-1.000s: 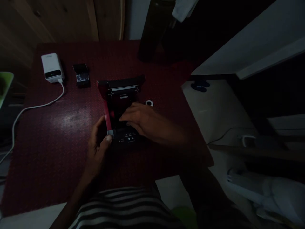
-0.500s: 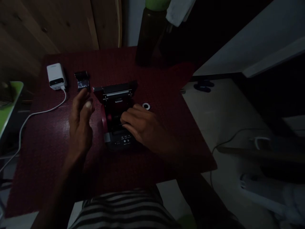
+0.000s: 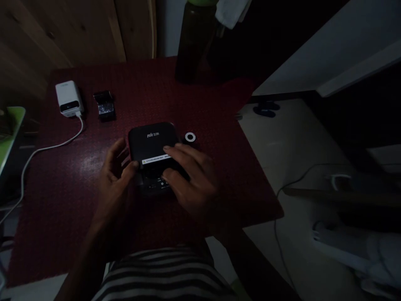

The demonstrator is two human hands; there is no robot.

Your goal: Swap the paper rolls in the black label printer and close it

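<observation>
A small black printer (image 3: 152, 144) with its lid down sits in the middle of the dark red table (image 3: 78, 188). My left hand (image 3: 115, 177) rests against its left side, thumb on the lid's front edge, fingers loosely spread. From the right, my right hand (image 3: 189, 177) lies over the printer's front panel with its fingers stretched onto the lid. Just right of the printer lies a small white ring (image 3: 190, 137).
A white power bank (image 3: 69, 98) with a white cable (image 3: 37, 148) sits at the far left, a small black device (image 3: 105, 104) beside it. A dark bottle (image 3: 191, 39) stands at the table's back edge. Floor, cables and furniture lie to the right.
The printer's lid, raised before, is now down. My left hand left the printer's left side, lifted away, then came back against the closed lid. My right hand shifted onto the lid.
</observation>
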